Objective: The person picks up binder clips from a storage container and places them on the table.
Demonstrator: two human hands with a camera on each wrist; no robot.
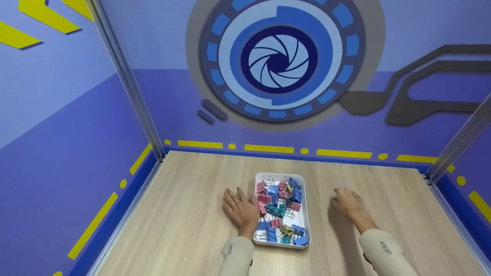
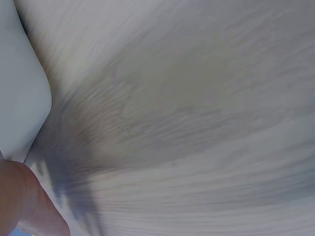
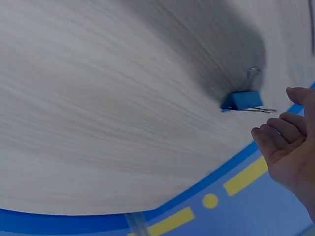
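My left hand point(image 1: 241, 210) lies spread at the left side of a white tray point(image 1: 306, 218), fingers straight, thumb beside the rim. The left wrist view shows a fingertip right at the tray's corner. Inside the tray lie several binder clips in pink, blue, teal and gold, such as a teal clip point(image 1: 274, 210). To the right of the tray, my right hand point(image 1: 350, 203) is low over the table, fingers loosely bent and thumb apart from them. A blue binder clip point(image 3: 247, 100) sits on the wood just off those fingertips, mostly hidden by the hand in the head view.
The tray and clips stand on a light wood-grain table point(image 1: 191, 214). Blue-purple panels point(image 1: 165, 107) with yellow markings border its back and sides. Metal posts point(image 1: 130, 76) rise at the back corners.
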